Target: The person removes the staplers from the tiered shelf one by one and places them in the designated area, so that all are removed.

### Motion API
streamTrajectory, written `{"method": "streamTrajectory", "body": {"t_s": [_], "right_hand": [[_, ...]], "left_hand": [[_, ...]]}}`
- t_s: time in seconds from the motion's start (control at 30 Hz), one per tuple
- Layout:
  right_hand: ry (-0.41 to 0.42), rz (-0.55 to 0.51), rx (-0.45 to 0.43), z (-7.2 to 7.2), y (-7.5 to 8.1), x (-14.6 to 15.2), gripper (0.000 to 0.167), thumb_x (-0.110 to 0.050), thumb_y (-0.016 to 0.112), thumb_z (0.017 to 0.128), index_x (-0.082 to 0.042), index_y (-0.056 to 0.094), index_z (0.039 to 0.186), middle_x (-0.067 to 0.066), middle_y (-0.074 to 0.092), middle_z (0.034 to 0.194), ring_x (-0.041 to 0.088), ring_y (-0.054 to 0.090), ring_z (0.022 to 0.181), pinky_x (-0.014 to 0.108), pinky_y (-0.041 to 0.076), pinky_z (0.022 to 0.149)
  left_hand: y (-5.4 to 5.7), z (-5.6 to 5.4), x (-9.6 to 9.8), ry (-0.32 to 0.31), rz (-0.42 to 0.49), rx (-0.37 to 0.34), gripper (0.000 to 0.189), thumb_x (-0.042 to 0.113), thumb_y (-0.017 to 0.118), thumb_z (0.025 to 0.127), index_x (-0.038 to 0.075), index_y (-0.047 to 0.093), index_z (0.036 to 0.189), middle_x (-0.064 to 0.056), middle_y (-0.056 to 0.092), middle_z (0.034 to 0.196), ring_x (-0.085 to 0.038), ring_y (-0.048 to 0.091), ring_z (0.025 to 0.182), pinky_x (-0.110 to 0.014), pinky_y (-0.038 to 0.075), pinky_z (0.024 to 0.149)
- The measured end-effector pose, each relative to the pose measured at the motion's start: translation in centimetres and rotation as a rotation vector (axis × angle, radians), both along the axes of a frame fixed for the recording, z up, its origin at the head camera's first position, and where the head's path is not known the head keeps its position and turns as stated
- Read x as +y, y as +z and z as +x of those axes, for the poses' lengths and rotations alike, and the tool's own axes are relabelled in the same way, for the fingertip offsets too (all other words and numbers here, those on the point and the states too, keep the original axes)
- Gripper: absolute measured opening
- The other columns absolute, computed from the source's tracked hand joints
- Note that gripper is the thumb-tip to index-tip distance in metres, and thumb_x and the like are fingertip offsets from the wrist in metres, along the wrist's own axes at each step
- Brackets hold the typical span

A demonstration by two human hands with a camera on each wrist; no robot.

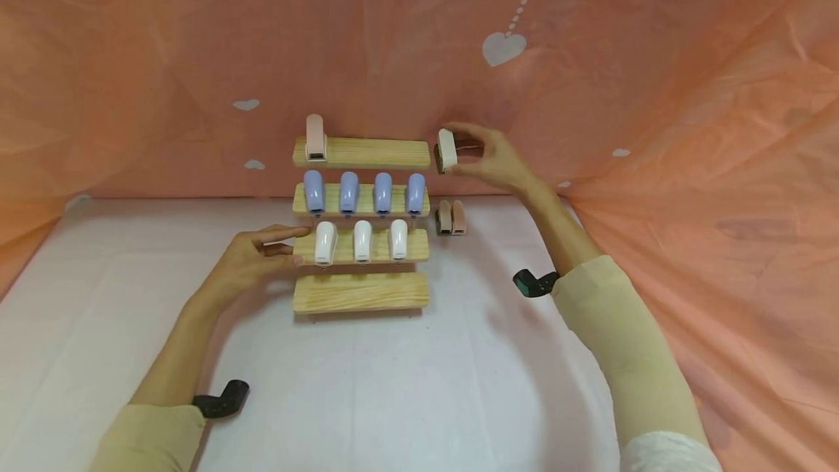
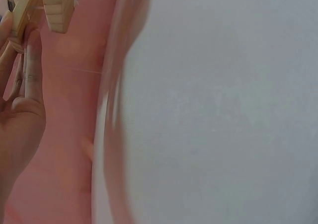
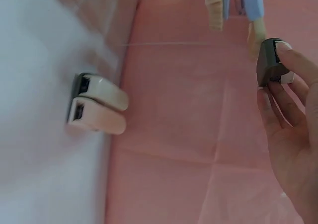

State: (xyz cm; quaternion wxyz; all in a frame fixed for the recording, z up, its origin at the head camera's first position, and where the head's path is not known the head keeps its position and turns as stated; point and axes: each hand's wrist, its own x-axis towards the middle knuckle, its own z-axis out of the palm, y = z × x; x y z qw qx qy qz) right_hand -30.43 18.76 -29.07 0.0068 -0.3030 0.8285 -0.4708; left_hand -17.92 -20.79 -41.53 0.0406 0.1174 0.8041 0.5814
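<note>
My right hand [image 1: 490,155] pinches a small white stapler [image 1: 448,149] with a dark base [image 3: 269,63] between thumb and fingers. It is held upright just past the right end of the top wooden shelf [image 1: 380,153]. A pink stapler [image 1: 315,138] stands at that shelf's left end. Several blue staplers [image 1: 349,192] line the second shelf. Three white staplers [image 1: 363,240] stand along the third shelf [image 1: 418,246]. My left hand [image 1: 247,259] grips the left end of this third shelf, thumb at its front edge and fingers behind, as the left wrist view also shows.
Below the third shelf is the lowest wooden shelf [image 1: 360,293] of the stepped rack. A whitish stapler [image 3: 107,91] and a pink one [image 3: 99,116] stand side by side on the white table [image 1: 406,384], right of the rack. A pink curtain [image 1: 393,35] with hearts hangs behind.
</note>
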Motion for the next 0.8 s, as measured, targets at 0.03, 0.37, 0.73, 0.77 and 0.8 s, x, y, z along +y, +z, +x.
{"method": "streamTrajectory", "body": {"t_s": [0.03, 0.37, 0.73, 0.77, 0.8], "right_hand": [[0.0, 0.006, -0.001, 0.0, -0.1, 0.3, 0.066, 0.004, 0.077, 0.078, 0.002, 0.052, 0.14, 0.02, 0.06, 0.129, 0.031, 0.058, 0.117, 0.047, 0.045, 0.103], [-0.023, -0.032, -0.093, -0.2, -2.1, 2.4, 0.07, 0.011, 0.075, 0.077, 0.005, 0.049, 0.141, 0.025, 0.056, 0.133, 0.037, 0.055, 0.121, 0.052, 0.043, 0.104], [-0.013, 0.008, -0.138, 0.1, -4.5, 3.8, 0.067, 0.013, 0.072, 0.081, 0.008, 0.045, 0.142, 0.027, 0.053, 0.136, 0.04, 0.053, 0.124, 0.053, 0.042, 0.105], [-0.012, 0.011, -0.148, 0.4, -4.5, 3.8, 0.067, 0.014, 0.071, 0.081, 0.009, 0.044, 0.142, 0.029, 0.053, 0.135, 0.041, 0.053, 0.124, 0.052, 0.043, 0.105], [-0.011, 0.014, -0.156, 0.7, -4.6, 3.8, 0.067, 0.014, 0.071, 0.081, 0.01, 0.043, 0.142, 0.03, 0.052, 0.135, 0.043, 0.052, 0.125, 0.052, 0.044, 0.104]], "left_hand": [[0.0, 0.0, 0.0, 0.002, 0.0, 0.0, 0.053, 0.018, 0.08, 0.086, 0.005, 0.063, 0.134, 0.008, 0.06, 0.129, -0.005, 0.065, 0.1, -0.016, 0.051, 0.086], [-0.1, -0.2, 0.0, -0.015, 0.039, 0.007, 0.055, 0.013, 0.079, 0.086, 0.0, 0.06, 0.135, -0.004, 0.056, 0.13, -0.006, 0.066, 0.101, -0.018, 0.052, 0.086], [-0.5, -0.3, 0.0, -0.013, 0.038, 0.019, 0.053, 0.014, 0.08, 0.085, 0.001, 0.062, 0.133, 0.0, 0.06, 0.127, -0.007, 0.066, 0.1, -0.018, 0.052, 0.087], [-0.5, -0.3, 0.0, -0.014, 0.04, 0.016, 0.053, 0.014, 0.08, 0.085, 0.001, 0.062, 0.134, 0.0, 0.06, 0.127, -0.008, 0.066, 0.1, -0.018, 0.051, 0.087], [-0.5, -0.2, 0.0, -0.013, 0.039, 0.014, 0.054, 0.014, 0.08, 0.085, 0.002, 0.062, 0.134, 0.0, 0.06, 0.127, -0.008, 0.066, 0.1, -0.018, 0.051, 0.087]]}}
